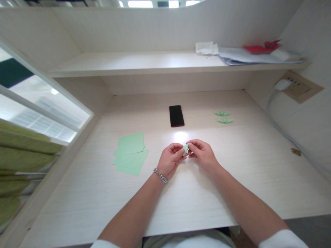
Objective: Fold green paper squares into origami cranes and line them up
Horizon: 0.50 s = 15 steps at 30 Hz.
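A small piece of folded green paper (185, 149) is pinched between my two hands above the desk. My left hand (172, 158), with a silver chain bracelet (160, 175) at the wrist, grips its left side between thumb and fingers. On the other side, my right hand (203, 153) holds the paper's right edge with thumb and index finger. The fingers cover part of the folds. To the left lie several loose sheets of green paper (130, 162), fanned over each other. Two folded green paper cranes (224, 121) rest on the right of the desk, one behind the other.
A black phone (176, 116) lies beyond my hands. Above runs a shelf (129, 61) with papers (240, 55), a tissue (206, 48) and a red folded paper piece (272, 44). A white cable (281, 129) hangs from the wall socket (300, 86) at right.
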Tool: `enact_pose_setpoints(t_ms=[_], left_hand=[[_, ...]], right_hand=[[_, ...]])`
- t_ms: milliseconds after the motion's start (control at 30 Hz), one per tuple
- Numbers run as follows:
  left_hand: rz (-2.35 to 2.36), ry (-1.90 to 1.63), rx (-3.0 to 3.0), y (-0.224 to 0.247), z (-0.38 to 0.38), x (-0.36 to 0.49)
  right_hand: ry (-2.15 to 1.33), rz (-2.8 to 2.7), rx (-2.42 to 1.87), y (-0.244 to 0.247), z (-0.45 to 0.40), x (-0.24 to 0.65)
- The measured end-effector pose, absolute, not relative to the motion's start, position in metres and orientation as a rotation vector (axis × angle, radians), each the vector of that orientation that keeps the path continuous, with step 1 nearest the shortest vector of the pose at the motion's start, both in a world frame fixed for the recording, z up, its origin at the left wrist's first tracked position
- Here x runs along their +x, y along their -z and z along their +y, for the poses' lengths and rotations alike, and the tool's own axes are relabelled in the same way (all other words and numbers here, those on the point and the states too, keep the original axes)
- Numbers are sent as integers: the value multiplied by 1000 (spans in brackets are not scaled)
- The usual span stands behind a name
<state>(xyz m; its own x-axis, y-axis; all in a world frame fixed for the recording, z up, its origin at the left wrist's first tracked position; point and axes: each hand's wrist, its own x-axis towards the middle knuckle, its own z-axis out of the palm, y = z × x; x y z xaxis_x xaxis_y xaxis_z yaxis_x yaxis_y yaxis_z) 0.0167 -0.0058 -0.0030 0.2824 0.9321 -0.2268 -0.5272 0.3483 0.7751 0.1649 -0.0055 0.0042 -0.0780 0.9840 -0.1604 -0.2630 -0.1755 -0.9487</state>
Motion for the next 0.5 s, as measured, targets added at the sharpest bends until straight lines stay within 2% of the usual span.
enact_pose_setpoints(t_ms=[233, 500], left_hand=[[784, -1116, 653, 7, -3, 17], [808, -1100, 654, 8, -3, 17]], right_hand=[[-1348, -1062, -1121, 1, -6, 164], [-1358, -1069, -1117, -1, -6, 165]])
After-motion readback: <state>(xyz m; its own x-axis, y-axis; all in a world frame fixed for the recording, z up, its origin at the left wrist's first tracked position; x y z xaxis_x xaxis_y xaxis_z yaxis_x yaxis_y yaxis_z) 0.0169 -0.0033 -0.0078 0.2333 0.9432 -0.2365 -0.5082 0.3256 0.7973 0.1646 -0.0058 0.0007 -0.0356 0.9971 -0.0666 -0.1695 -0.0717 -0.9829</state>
